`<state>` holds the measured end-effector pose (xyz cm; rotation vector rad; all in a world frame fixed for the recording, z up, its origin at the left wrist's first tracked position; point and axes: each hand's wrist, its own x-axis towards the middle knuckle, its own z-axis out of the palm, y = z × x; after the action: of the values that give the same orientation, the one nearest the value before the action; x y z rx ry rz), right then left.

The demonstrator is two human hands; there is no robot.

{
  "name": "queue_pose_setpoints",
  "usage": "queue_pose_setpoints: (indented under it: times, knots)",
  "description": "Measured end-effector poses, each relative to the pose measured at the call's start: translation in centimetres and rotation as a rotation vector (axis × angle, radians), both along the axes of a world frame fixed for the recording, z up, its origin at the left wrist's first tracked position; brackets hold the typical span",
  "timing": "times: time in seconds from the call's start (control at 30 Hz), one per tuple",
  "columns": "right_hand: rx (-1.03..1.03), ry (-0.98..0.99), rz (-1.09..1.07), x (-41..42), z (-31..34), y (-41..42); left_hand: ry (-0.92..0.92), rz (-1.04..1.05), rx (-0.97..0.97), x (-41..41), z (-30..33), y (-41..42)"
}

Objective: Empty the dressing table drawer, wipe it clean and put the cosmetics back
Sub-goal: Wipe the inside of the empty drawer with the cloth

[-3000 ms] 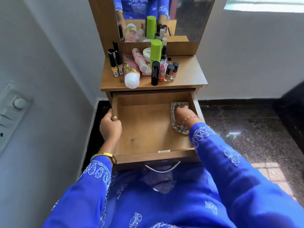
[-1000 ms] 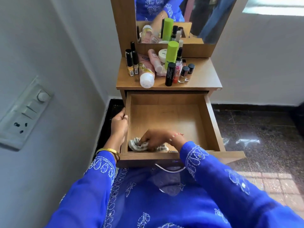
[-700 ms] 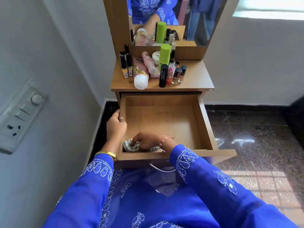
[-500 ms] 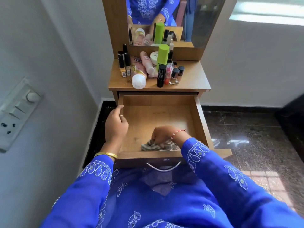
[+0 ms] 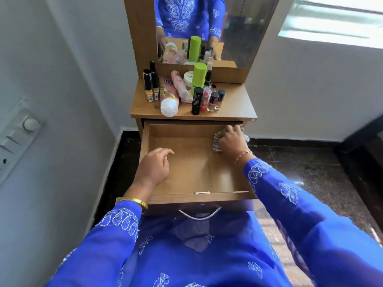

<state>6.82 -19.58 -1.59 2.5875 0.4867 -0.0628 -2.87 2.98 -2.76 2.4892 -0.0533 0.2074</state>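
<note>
"What did you see from where you stood, nearest first?"

"The drawer (image 5: pixel 192 162) was pulled fully out toward the person, its metal handle (image 5: pixel 199 214) at the front. The left hand (image 5: pixel 154 165) hovered low over the near left part of the drawer floor, its grip released, fingers loosely curled and holding nothing. I couldn't tell whether it touched the wood."

"And the cloth?"

"Farther in, at the back right corner. The right hand (image 5: pixel 231 141) had its grip clenched around the striped cloth (image 5: pixel 215 142), pressing it against the drawer's right wall. Beyond that grip, on the bench (image 5: pixel 234 104), stood the cosmetics (image 5: pixel 184 90): bottles bunched together, a green tube (image 5: pixel 199 76) upright, a white-capped bottle (image 5: pixel 169 100) lying on its side with its cap near the front edge, just above the open drawer."

"What worried you?"

"Nothing was steadying the drawer, so a hard push by the wiping hand could, I judged, have shoved it inward or jolted the bench. That might have sent the lying bottle rolling off, or toppled the tall, crowded ones."
</note>
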Motion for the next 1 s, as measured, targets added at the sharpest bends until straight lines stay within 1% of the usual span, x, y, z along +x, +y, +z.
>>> queue_pose_setpoints:
  times: [0.07, 0.17, 0.23, 0.3, 0.37, 0.43, 0.53, 0.57, 0.6, 0.7, 0.73, 0.77, 0.83, 0.9, 1.0]
  knots:
    - [-0.016, 0.036, -0.045, 1.1, -0.1, 0.2, 0.018, 0.022, -0.014, 0.2, -0.2, 0.2]
    - [0.030, 0.107, -0.116, 0.7, -0.7, 0.7, 0.037, 0.065, -0.036, 0.2, -0.3, 0.5]
    - [-0.028, 0.169, -0.137, -1.0, -0.6, 1.2, 0.041, 0.070, -0.053, 0.1, -0.3, 0.4]
    - [-0.111, 0.283, -0.171, -3.5, -0.1, 1.8, 0.040, 0.071, -0.065, 0.1, -0.3, 0.4]
    - [-0.130, 0.435, -0.239, -5.9, 0.0, 2.1, 0.047, 0.076, -0.067, 0.2, -0.3, 0.5]
    - [-0.155, 0.508, -0.275, -7.4, -0.1, 2.2, 0.059, 0.080, -0.068, 0.2, -0.3, 0.5]
    - [-0.100, 0.504, -0.285, -6.7, 0.6, 2.1, 0.067, 0.088, -0.062, 0.1, -0.3, 0.3]
    - [-0.076, 0.476, -0.271, -6.0, 0.8, 2.1, 0.066, 0.088, -0.059, 0.1, -0.3, 0.3]
    - [-0.052, 0.407, -0.231, -5.0, 1.0, 2.0, 0.063, 0.088, -0.058, 0.1, -0.3, 0.3]
    - [0.031, 0.083, -0.081, -1.6, 1.2, 1.1, 0.059, 0.096, -0.067, 0.2, -0.3, 0.4]
    - [0.049, 0.021, -0.057, -0.8, 1.3, 0.8, 0.057, 0.098, -0.073, 0.2, -0.3, 0.5]
    - [0.054, 0.002, -0.044, -0.3, 1.3, 0.5, 0.052, 0.100, -0.080, 0.2, -0.3, 0.5]
    - [0.060, 0.033, -0.014, -0.2, 0.8, 0.3, 0.044, 0.102, -0.091, 0.2, -0.4, 0.6]
    - [0.114, 0.096, 0.003, -1.2, 0.4, 0.1, 0.035, 0.100, -0.097, 0.3, -0.5, 0.6]
    - [0.178, 0.234, -0.078, -3.0, 0.7, 0.1, 0.006, 0.107, -0.113, 0.4, -0.6, 0.6]
